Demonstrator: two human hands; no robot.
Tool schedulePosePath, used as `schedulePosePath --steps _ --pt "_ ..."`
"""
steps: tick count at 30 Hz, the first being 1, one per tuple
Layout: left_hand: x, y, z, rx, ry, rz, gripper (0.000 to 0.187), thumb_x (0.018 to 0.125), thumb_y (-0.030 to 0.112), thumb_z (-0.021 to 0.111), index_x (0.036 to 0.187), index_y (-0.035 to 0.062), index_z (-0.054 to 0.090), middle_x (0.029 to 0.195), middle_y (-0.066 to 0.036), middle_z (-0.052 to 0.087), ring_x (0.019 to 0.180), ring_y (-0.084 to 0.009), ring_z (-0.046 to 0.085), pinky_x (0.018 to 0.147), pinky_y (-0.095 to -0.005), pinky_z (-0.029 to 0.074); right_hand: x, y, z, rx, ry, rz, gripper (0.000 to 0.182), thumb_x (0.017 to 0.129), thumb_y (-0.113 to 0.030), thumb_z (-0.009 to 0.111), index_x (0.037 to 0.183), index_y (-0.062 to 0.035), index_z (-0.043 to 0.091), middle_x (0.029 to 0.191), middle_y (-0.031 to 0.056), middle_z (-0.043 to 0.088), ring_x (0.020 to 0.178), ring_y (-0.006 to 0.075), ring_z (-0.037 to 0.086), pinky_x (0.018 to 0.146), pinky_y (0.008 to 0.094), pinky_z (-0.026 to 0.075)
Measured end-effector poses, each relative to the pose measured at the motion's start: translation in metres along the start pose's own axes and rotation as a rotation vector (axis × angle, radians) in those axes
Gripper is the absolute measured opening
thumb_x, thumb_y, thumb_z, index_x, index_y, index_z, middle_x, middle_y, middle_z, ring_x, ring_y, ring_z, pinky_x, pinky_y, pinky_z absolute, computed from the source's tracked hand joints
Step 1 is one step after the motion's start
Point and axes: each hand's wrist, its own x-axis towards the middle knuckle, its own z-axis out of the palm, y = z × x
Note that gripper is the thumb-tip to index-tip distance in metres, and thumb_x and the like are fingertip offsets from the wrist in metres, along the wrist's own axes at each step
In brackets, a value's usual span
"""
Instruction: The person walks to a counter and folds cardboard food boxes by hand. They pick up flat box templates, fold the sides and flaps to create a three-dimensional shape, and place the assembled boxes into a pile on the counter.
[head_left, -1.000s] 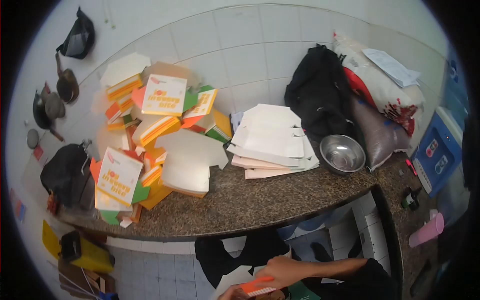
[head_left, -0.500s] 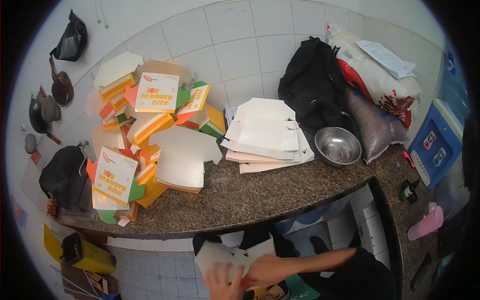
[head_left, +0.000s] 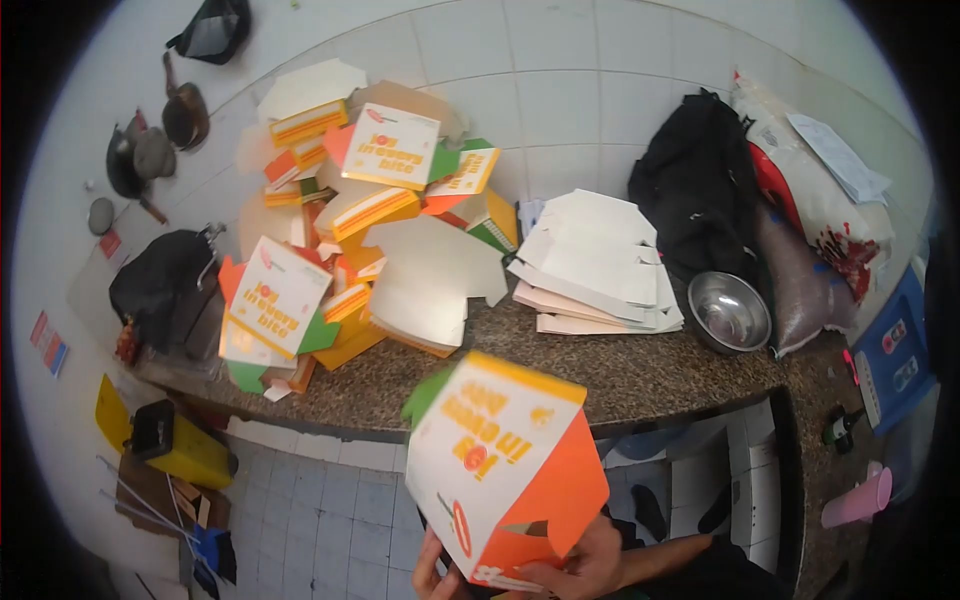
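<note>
Nearby: folded-box heap [head_left: 350,220], flat stack [head_left: 595,265], steel bowl [head_left: 728,311] on counter [head_left: 600,375].

Steel bowl [head_left: 729,311]; black bag [head_left: 697,195]; perhaps pans [head_left: 183,115]

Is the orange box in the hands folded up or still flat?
Folded up: the orange box shows several faces meeting at edges, gripped from below by the left hand and right hand.

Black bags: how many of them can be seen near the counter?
2. One black bag lies at the left end of the counter, beside the pile of boxes. Another black bag leans on the tiled wall at the right. More may be hidden.
</note>
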Motion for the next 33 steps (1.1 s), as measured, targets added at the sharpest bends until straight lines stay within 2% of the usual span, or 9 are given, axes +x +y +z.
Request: schedulePosePath --steps 1,3,4,13,23,28,31,32,33 --pt "0.015 0.009 0.02 0.138 0.057 0.147 0.062 0.095 0.039 0.069 0.138 -0.0012 0.052 0.132 -0.019 0.059 0.118 -0.0297 0.06 0.104 -0.0438 0.046 0.003 0.004 0.007 0.05 -0.033 -0.089 0.068 0.1 -0.033 0.062 0.155 -0.0062 0.033 0.154 0.0179 0.043 0.139 0.0377 0.045 0.115 0.0542 0.03" --pt "0.045 0.026 0.059 0.448 0.244 0.416 0.055 0.099 0.045 0.065 0.129 -0.0011 0.056 0.125 -0.011 0.062 0.109 -0.0203 0.061 0.097 -0.0352 0.049 0.007 0.006 0.03 -0.685 0.212 0.21 0.046 0.095 -0.023 0.074 0.132 0.0004 0.061 0.117 0.0147 0.072 0.1 0.0193 0.07 0.087 0.0319 0.054" --pt "0.044 0.027 0.061 0.272 0.385 0.115 0.06 0.099 0.05 0.061 0.131 -0.0011 0.054 0.129 -0.013 0.059 0.113 -0.0211 0.059 0.099 -0.0376 0.048 0.013 0.012 0.037 -0.765 0.207 0.227 0.047 0.094 -0.024 0.074 0.133 0.0001 0.06 0.118 0.0149 0.071 0.101 0.0199 0.069 0.088 0.0324 0.053" --pt "0.058 -0.008 -0.019 0.072 0.641 -0.075 0.06 0.097 0.042 0.065 0.135 -0.0012 0.052 0.131 -0.015 0.059 0.116 -0.0236 0.059 0.102 -0.0394 0.047 0.055 0.072 0.082 -0.522 -0.187 0.14 0.054 0.093 -0.032 0.073 0.136 -0.0027 0.058 0.124 0.0164 0.068 0.109 0.0248 0.066 0.094 0.037 0.051" --pt "0.049 -0.028 -0.026 -0.046 0.469 -0.267 0.062 0.094 0.034 0.07 0.14 -0.0013 0.05 0.134 -0.016 0.06 0.119 -0.0264 0.06 0.105 -0.0414 0.047 0.051 0.027 0.002 -0.342 -0.147 0.49 0.062 0.092 -0.042 0.073 0.139 -0.0059 0.056 0.13 0.0182 0.065 0.118 0.0302 0.062 0.101 0.0421 0.049" --pt "0.049 -0.034 -0.053 -0.26 0.313 -0.509 0.064 0.092 0.03 0.072 0.143 -0.0013 0.049 0.135 -0.017 0.06 0.121 -0.0278 0.06 0.106 -0.0425 0.046 0.066 0.018 -0.017 -0.357 -0.412 0.588 0.066 0.091 -0.046 0.073 0.141 -0.0075 0.054 0.134 0.019 0.063 0.123 0.0329 0.06 0.104 0.0447 0.047" --pt "0.041 -0.049 -0.079 -0.474 0.281 -0.743 0.065 0.092 0.028 0.074 0.144 -0.0013 0.048 0.136 -0.017 0.06 0.122 -0.0287 0.06 0.107 -0.0431 0.046 0.082 -0.007 -0.038 -0.648 -0.805 0.683 0.068 0.091 -0.049 0.072 0.142 -0.0085 0.053 0.136 0.0195 0.062 0.126 0.0346 0.059 0.106 0.0462 0.047" --pt "0.041 -0.056 -0.086 -0.546 0.289 -0.822 0.066 0.091 0.027 0.074 0.145 -0.0013 0.048 0.136 -0.017 0.06 0.122 -0.029 0.06 0.107 -0.0433 0.046 0.09 -0.012 -0.045 -0.861 -1.079 0.736 0.083 0.078 -0.051 0.083 0.143 -0.0093 0.052 0.136 0.0183 0.061 0.129 0.0353 0.056 0.105 0.0492 0.047" --pt "0.035 -0.063 -0.095 -0.606 0.3 -0.902 0.066 0.091 0.026 0.074 0.145 -0.0013 0.048 0.136 -0.018 0.06 0.123 -0.0293 0.06 0.107 -0.0435 0.046 0.078 -0.009 -0.057 -0.852 -1.102 0.728 0.083 0.078 -0.051 0.083 0.143 -0.0093 0.052 0.136 0.0183 0.061 0.129 0.0353 0.056 0.105 0.0492 0.047"
